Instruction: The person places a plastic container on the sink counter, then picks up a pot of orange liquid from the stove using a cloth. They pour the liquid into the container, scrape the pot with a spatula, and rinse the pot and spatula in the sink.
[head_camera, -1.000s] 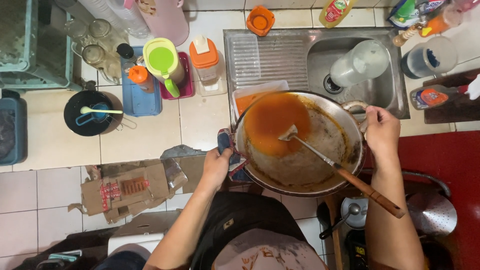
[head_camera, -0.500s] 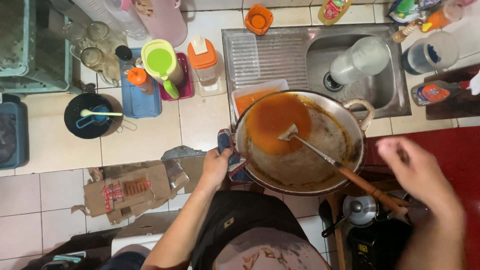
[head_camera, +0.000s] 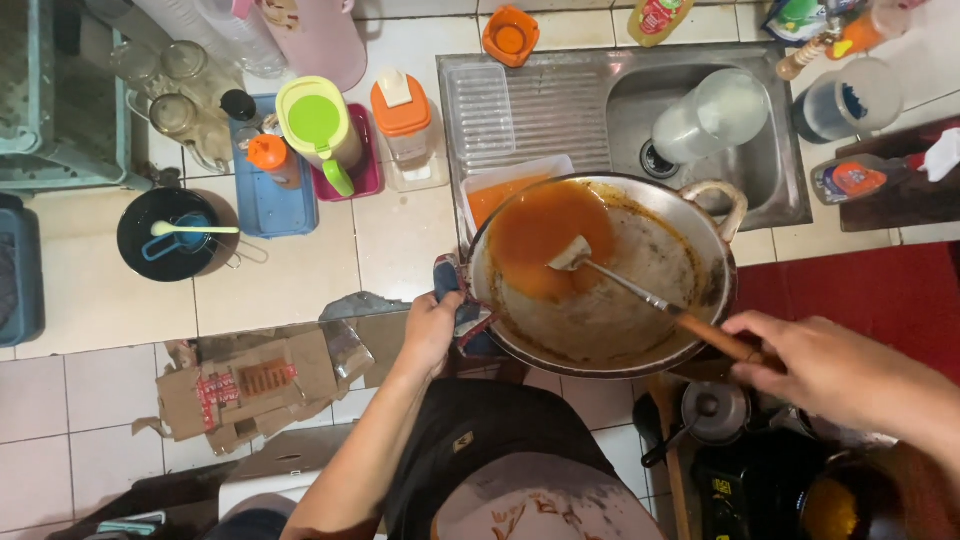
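Note:
A big metal wok (head_camera: 640, 300) hangs tilted over the sink's edge, and orange sauce (head_camera: 535, 235) pools at its upper left side. My left hand (head_camera: 430, 330) grips the wok's near handle through a folded cloth (head_camera: 462, 312). A metal spatula (head_camera: 572, 255) with a wooden handle lies in the wok, its blade at the sauce. My right hand (head_camera: 830, 370) closes its fingers on the end of that handle. Under the wok's upper left rim sits a clear plastic container (head_camera: 500, 190) holding orange sauce.
A steel sink (head_camera: 780, 185) with a clear jug (head_camera: 705, 115) lies behind the wok. Jugs and jars (head_camera: 315, 125) stand on the tiled floor at upper left, beside a black pot (head_camera: 170, 235). Torn cardboard (head_camera: 250, 385) lies lower left. A small kettle (head_camera: 715, 410) and stove sit lower right.
My right hand let go of the wok's far handle, swung down, and now holds the spatula's wooden handle. My left hand and the wok stay put.

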